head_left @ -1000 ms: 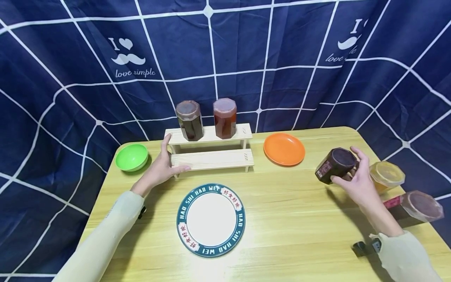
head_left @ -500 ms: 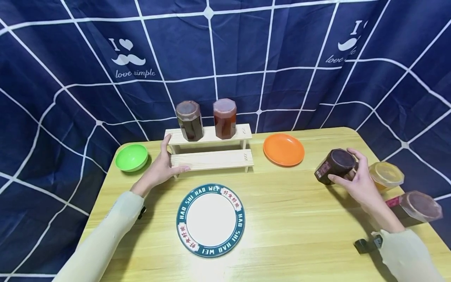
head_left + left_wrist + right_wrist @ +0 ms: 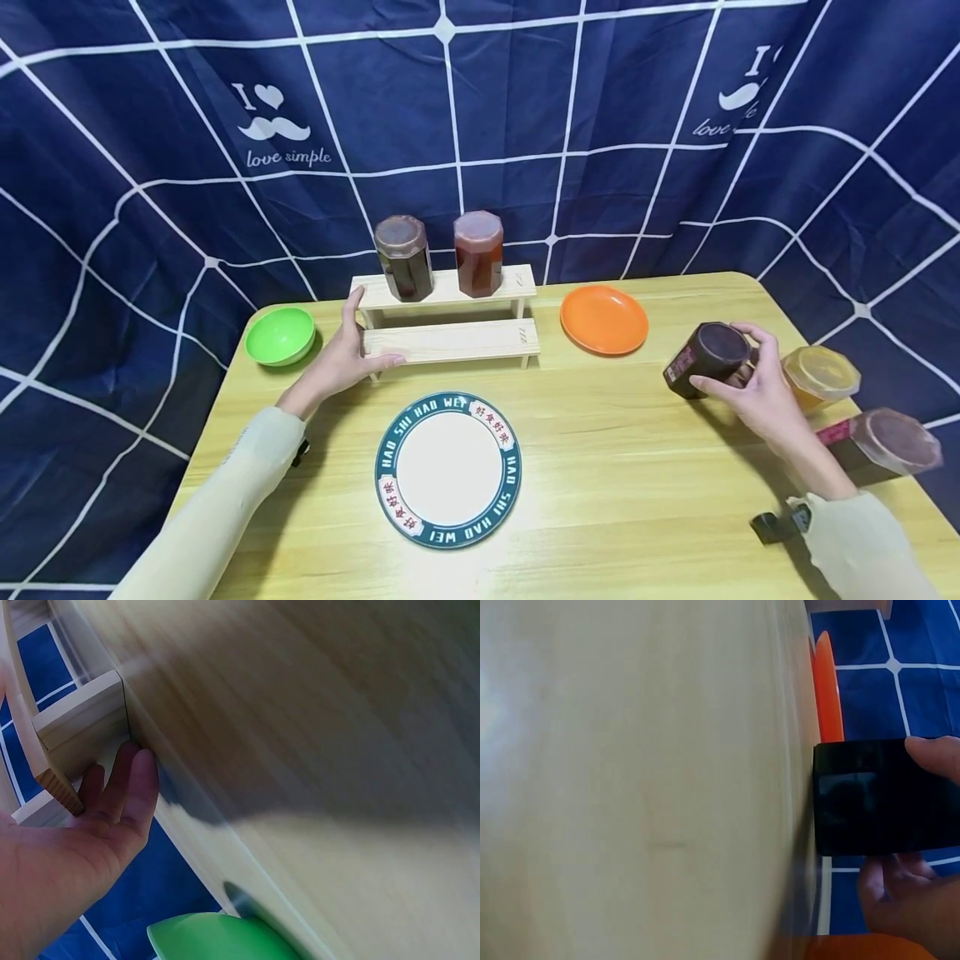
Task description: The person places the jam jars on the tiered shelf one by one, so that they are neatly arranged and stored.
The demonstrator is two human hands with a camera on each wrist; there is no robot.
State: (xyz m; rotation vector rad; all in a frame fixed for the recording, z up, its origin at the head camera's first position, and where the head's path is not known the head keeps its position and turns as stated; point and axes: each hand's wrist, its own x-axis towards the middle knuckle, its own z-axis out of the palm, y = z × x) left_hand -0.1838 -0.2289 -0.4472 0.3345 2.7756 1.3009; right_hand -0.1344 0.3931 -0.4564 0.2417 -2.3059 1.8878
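Note:
My left hand (image 3: 342,354) grips the left end of a two-tier wooden rack (image 3: 450,340). Its thumb lies along the lower shelf, and in the left wrist view several fingers (image 3: 139,787) curl behind the rack's end board (image 3: 86,712). On the upper tier stand a dark jar (image 3: 408,271) and a reddish-brown jar (image 3: 478,262), both with translucent lids. At the right, my right hand (image 3: 765,392) holds a dark faceted jar (image 3: 697,362) between thumb and fingers. That jar's base is close to the tabletop; whether they touch I cannot tell.
Beside my right forearm stand a yellow jar (image 3: 817,379) and another dark jar (image 3: 873,450). An orange plate (image 3: 603,319) lies right of the rack, a green bowl (image 3: 280,336) left of it. A teal-rimmed white plate (image 3: 450,469) lies in front. Blue curtain (image 3: 510,100) surrounds the table.
My right hand and its jar have shifted slightly left and nearer the front of the table. The left hand and the rack have stayed in place.

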